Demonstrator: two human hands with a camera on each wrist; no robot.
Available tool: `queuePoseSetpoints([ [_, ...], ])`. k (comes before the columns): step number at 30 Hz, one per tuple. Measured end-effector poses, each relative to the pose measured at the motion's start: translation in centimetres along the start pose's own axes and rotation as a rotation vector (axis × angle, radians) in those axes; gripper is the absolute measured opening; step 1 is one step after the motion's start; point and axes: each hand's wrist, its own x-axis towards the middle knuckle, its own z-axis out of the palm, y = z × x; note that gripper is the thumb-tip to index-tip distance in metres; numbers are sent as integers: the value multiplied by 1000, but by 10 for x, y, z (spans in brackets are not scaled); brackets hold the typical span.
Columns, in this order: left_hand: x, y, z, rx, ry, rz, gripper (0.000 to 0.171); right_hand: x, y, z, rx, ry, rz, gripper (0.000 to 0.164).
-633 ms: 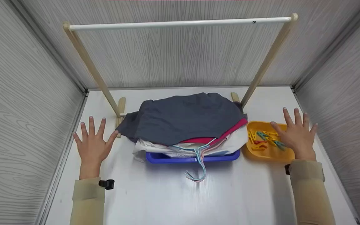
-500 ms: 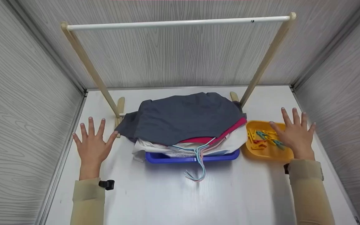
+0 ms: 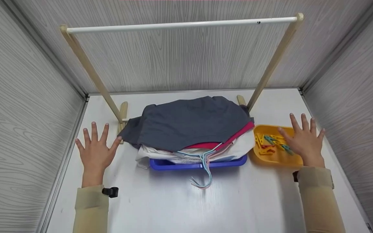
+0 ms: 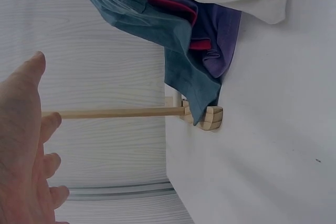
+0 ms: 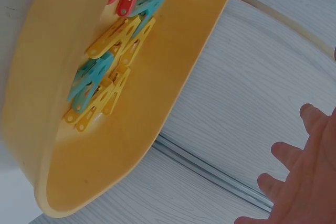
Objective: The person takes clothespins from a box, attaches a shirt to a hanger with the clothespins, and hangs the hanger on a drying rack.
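Note:
My left hand (image 3: pixel 96 155) is held with spread, straight fingers to the left of a clothes pile and holds nothing. Fingers equally spread, my right hand (image 3: pixel 305 145) overlaps the right side of an orange-yellow tray (image 3: pixel 278 162) in the head view. Inside that tray lie several yellow, teal and red clothespins (image 5: pixel 107 38). A dark grey garment (image 3: pixel 189 124) tops the pile, over a crimson one (image 3: pixel 238 134) and white cloth (image 3: pixel 244 147). The left wrist view also shows a purple garment (image 4: pixel 226 38). Beneath is a blue basket (image 3: pixel 173 166); the hooks of several clothes hangers (image 3: pixel 209 176) stick out over its front rim.
A rack with a white top rail (image 3: pixel 180 25) and wooden posts (image 3: pixel 92 72) stands behind the basket, its left foot (image 4: pixel 212 118) beside the grey garment's corner. Wood-patterned panels (image 3: pixel 21 113) enclose the white table (image 3: pixel 173 207) at the back and both sides.
The head view has shifted a little, so the rack and trays appear slightly further left. Both hands stay spread; the right one appears slightly further left too. Nothing has been picked up.

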Motion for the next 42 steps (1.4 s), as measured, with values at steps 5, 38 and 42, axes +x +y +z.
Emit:
queuePoseSetpoints([
  [5,-1,0,0,-7,1,2,83,-3,-2,1,6,-5,-2,85],
  [38,-15,40,11,-128,263,275,63,-24,-29,9,256,-64,-46,82],
  [42,-18,52,16,-141,269,351,55,-24,-27,12,269,-112,-36,85],
])
